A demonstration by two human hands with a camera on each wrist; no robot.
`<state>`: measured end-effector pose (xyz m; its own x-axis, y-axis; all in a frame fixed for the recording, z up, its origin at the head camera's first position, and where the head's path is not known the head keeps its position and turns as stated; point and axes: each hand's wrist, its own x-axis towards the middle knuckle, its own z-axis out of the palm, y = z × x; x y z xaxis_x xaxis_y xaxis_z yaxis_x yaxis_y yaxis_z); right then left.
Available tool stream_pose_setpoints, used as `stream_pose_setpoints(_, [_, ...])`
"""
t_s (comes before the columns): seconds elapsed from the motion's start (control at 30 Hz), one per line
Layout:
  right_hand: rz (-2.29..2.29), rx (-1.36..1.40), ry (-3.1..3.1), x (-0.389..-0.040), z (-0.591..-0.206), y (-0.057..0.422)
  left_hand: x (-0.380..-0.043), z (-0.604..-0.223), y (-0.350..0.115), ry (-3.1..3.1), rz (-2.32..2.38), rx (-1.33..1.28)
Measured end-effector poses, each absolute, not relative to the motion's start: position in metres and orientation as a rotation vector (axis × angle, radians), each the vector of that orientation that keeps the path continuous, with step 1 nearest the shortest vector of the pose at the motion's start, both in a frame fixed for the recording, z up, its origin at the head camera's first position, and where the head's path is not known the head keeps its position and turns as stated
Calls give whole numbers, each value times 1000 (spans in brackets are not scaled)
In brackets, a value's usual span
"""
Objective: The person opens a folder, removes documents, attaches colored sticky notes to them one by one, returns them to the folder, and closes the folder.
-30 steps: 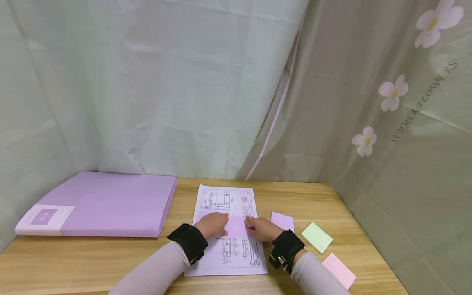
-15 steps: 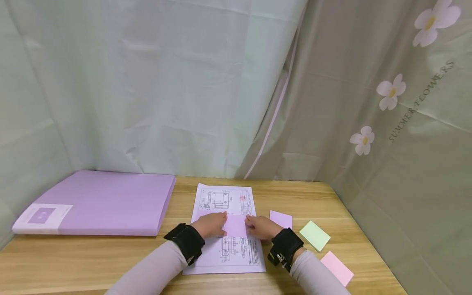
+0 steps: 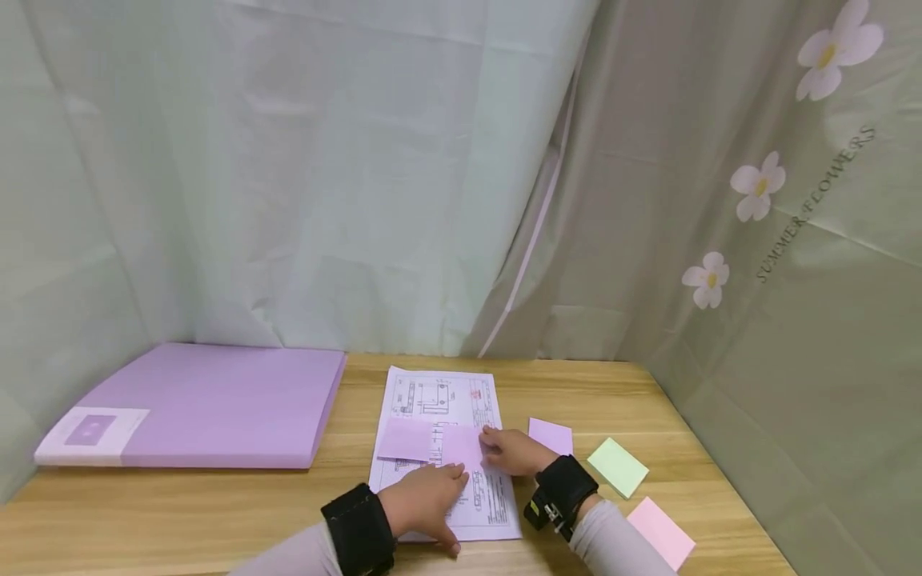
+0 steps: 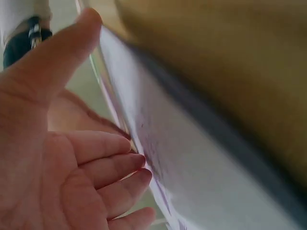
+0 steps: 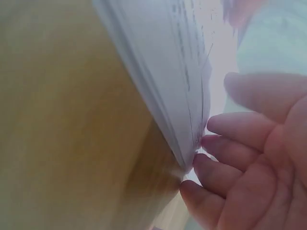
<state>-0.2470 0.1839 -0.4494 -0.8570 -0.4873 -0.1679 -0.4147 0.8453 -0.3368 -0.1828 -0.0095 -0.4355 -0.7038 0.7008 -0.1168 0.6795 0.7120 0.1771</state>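
Note:
A stack of printed technical drawings (image 3: 497, 516) lies on the wooden table, with two purple sticky notes on it. The left sticky note (image 3: 406, 439) lies free of both hands. At the right edge of the other sticky note (image 3: 459, 445), my right hand (image 3: 520, 452) rests its fingertips; in the right wrist view its thumb (image 5: 259, 91) stands apart from the fingers. My left hand (image 3: 426, 501) lies over the lower part of the stack, fingers extended and thumb spread towards the near edge. The left wrist view shows its palm (image 4: 72, 187) with nothing held.
A large purple folder (image 3: 223, 408) lies at the left. Right of the drawings are a purple sticky pad (image 3: 551, 434), a green pad (image 3: 618, 466) and a pink pad (image 3: 661, 532). Curtains (image 3: 374, 176) close off the back and sides.
My left hand has moved from the notes down towards the near edge of the stack, uncovering the left sticky note. The right hand stays at the other note's right edge.

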Motion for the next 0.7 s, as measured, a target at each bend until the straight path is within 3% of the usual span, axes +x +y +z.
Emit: stream_pose_setpoints(0.7, [-621,-730,2863,-245,-444,222,-175,-429,-8,2771,351,1184])
